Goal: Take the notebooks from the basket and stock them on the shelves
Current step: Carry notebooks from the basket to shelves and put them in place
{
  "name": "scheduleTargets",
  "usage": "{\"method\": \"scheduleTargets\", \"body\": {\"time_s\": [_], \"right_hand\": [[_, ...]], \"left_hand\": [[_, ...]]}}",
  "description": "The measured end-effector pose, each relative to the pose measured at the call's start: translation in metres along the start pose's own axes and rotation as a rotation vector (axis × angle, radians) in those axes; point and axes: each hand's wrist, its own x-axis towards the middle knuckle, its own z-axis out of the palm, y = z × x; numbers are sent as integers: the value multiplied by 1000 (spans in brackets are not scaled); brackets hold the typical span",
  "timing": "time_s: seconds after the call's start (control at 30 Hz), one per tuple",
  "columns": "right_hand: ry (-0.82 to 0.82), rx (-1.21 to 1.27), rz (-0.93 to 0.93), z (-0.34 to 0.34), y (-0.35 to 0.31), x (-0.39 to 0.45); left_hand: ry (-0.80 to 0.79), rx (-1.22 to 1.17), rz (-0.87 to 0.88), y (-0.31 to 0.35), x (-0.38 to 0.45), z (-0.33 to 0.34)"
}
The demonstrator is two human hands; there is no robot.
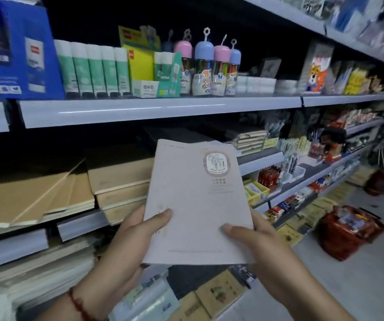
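Observation:
I hold a pale pink notebook (198, 200) with a round emblem near its top right, upright in front of the shelves. My left hand (130, 237) grips its lower left edge, thumb on the cover. My right hand (255, 242) grips its lower right edge, thumb on the cover too. Behind the notebook, a middle shelf (79, 224) carries stacks of brown kraft notebooks (116, 174). A red shopping basket (346, 230) with goods in it stands on the floor to the right.
The upper shelf (158, 110) holds a blue box (17, 52), glue sticks (93, 68) and capped pencil tubes (211, 68). Lower shelves hold white and brown paper goods (218, 293). Small stationery fills the shelves to the right. A second red basket (378, 181) sits farther down the aisle.

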Motion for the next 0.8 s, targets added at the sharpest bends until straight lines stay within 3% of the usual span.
{"method": "scheduleTargets", "body": {"time_s": [0.2,0.3,0.6,0.73,0.8], "right_hand": [[-79,-115,-134,-72,-47,87],[-129,-88,-116,-99,-73,140],[-253,-199,82,-106,-96,286],[-239,-560,-181,-106,-96,306],[-338,-720,-312,-108,-101,308]], "left_hand": [[102,58,257,0,63,70],[148,166,278,4,89,95],[181,939,297,32,154,106],[298,1227,342,44,175,97],[357,1345,358,50,181,95]]}}
